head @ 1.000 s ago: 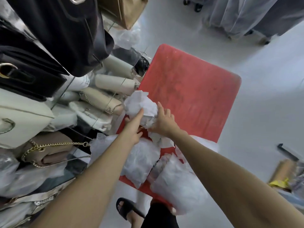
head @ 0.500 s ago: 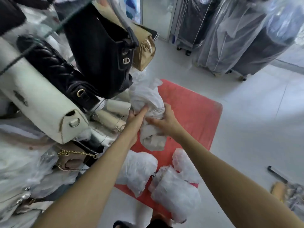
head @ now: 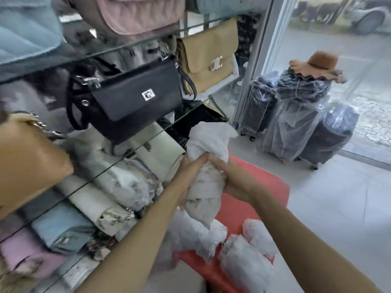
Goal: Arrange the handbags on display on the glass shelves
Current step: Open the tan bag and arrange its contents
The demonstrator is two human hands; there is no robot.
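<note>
Both my hands hold one handbag wrapped in white paper and plastic (head: 206, 187), upright in front of the glass shelves. My left hand (head: 188, 176) grips its left side, my right hand (head: 230, 178) its right side. A black flap handbag (head: 135, 102) and a tan flap handbag (head: 207, 58) stand on the middle glass shelf (head: 148, 132). Cream, blue and pink bags (head: 63, 227) lie packed on the lower shelf. A pink quilted bag (head: 137, 13) sits on the top shelf.
A red mat (head: 264, 187) on the floor carries more white-wrapped bundles (head: 247, 256). Plastic-covered suitcases (head: 296, 127) with a brown hat (head: 317, 64) on top stand by the glass door at the right. A tan bag (head: 27, 163) looms at the left edge.
Both hands lifted the wrapped bag off the red mat up to shelf height. My view rose from the floor to the shelves and the door.
</note>
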